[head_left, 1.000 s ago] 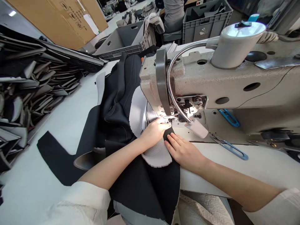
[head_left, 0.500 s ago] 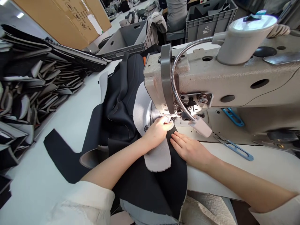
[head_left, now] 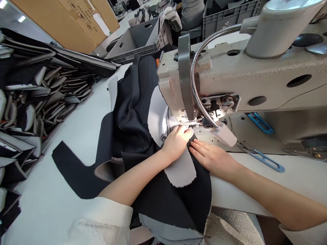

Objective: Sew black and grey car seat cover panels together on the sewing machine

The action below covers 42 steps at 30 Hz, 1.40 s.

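Observation:
My left hand (head_left: 178, 141) is closed, thumb and fingers pinching the light grey fabric piece (head_left: 182, 170) close to the presser foot. That piece has notched edges and lies over black padded fabric (head_left: 166, 200). Lying flat on the black layer is my right hand (head_left: 213, 158), fingers stretched toward the needle area. The sewing machine (head_left: 222, 75) stands over the work, and its lamp lights the spot by my left fingertips. The needle itself is hard to make out. More bunched black fabric (head_left: 135, 119) with curved stitch lines extends left and behind the machine head.
Blue thread snips (head_left: 265, 160) rest on the table to the right, with a second blue pair (head_left: 260, 123) on the machine bed. Stacked fabric pieces (head_left: 51, 85) line the left side. Behind are a cardboard box (head_left: 74, 23), grey crates (head_left: 143, 51) and a seated person (head_left: 192, 15).
The view has shifted slightly, so the machine and both hands appear further right. My hands keep nearly the same places on the fabric beside the presser foot.

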Each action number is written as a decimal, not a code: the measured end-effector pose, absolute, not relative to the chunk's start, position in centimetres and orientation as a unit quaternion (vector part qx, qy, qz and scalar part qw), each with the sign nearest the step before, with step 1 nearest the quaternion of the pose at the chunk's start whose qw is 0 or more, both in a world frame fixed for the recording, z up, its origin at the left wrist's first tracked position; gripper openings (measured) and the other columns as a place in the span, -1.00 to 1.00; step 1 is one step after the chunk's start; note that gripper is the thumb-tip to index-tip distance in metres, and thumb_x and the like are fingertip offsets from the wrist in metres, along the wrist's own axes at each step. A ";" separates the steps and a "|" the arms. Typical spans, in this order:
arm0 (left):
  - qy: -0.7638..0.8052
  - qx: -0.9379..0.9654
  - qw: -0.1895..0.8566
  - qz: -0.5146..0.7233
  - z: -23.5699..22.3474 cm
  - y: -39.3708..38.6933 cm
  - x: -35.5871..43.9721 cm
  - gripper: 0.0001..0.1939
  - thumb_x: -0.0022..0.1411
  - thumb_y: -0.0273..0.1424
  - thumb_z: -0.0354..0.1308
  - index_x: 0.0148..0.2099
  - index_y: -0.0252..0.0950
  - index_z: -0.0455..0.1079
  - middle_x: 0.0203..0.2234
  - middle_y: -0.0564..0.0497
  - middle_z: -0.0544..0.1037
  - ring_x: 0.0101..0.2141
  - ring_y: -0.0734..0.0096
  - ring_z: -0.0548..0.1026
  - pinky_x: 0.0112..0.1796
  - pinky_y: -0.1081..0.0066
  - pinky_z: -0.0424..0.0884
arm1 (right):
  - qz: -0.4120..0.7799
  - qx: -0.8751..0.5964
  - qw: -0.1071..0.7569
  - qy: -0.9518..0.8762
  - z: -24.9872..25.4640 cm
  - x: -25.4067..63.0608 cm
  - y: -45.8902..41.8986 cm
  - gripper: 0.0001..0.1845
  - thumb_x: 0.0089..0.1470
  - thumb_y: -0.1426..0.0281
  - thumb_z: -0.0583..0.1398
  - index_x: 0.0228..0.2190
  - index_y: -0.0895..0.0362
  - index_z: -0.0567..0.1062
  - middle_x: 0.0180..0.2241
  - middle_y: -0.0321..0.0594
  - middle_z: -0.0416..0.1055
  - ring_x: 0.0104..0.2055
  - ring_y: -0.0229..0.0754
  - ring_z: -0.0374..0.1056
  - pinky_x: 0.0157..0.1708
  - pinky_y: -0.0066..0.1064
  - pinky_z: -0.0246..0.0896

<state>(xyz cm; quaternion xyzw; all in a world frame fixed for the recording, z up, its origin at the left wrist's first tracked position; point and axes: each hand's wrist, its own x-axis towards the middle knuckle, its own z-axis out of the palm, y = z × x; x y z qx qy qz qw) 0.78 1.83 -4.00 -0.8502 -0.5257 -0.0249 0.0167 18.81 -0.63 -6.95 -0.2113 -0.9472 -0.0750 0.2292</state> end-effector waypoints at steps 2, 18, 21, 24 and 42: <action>-0.525 -0.850 0.016 -0.027 -3.9 1.9 0.8 -0.74 0.24 -0.59 -0.08 -0.13 -0.30 0.38 -0.27 -0.07 0.39 -0.19 0.28 0.33 -0.17 0.35 0.35 | -0.075 -0.209 0.224 -0.949 -6.8 18.8 -0.5 -0.65 0.10 0.64 0.00 -0.12 0.40 0.47 -0.07 0.11 0.41 0.02 0.02 0.32 -0.01 -0.22 0.32; -0.527 -0.849 0.028 -0.036 -4.5 1.8 0.7 -0.77 0.24 -0.57 -0.04 -0.15 -0.32 0.40 -0.29 -0.08 0.40 -0.20 0.26 0.32 -0.18 0.36 0.34 | -0.049 -0.235 0.216 -0.946 -6.9 19.0 -0.5 -0.64 0.11 0.64 0.00 -0.09 0.39 0.44 -0.03 0.14 0.36 0.06 0.01 0.28 0.01 -0.21 0.29; -0.525 -0.848 0.014 -0.065 -4.6 1.9 0.6 -0.75 0.25 -0.57 -0.08 -0.19 -0.30 0.42 -0.30 -0.06 0.39 -0.22 0.29 0.33 -0.17 0.35 0.35 | -0.056 -0.232 0.219 -0.946 -6.8 18.8 -0.7 -0.65 0.10 0.65 0.01 -0.10 0.40 0.45 -0.04 0.15 0.38 0.04 0.03 0.30 0.00 -0.21 0.30; -0.532 -0.843 -0.008 -0.077 -4.6 2.0 0.5 -0.72 0.25 -0.57 -0.11 -0.22 -0.29 0.43 -0.32 -0.06 0.39 -0.23 0.30 0.33 -0.19 0.34 0.36 | -0.066 -0.232 0.226 -0.944 -6.8 18.7 -0.9 -0.65 0.09 0.66 0.01 -0.12 0.40 0.46 -0.06 0.14 0.39 0.02 0.02 0.32 -0.02 -0.20 0.32; -0.549 -0.834 0.060 -0.020 -4.1 1.1 1.2 -0.77 0.20 -0.61 -0.09 -0.28 -0.32 0.38 -0.35 -0.09 0.37 -0.29 0.29 0.32 -0.24 0.33 0.38 | -0.071 -0.237 0.245 -0.937 -7.3 18.4 -1.1 -0.67 0.07 0.65 0.07 -0.10 0.40 0.45 -0.07 0.13 0.40 0.03 0.03 0.31 -0.02 -0.19 0.32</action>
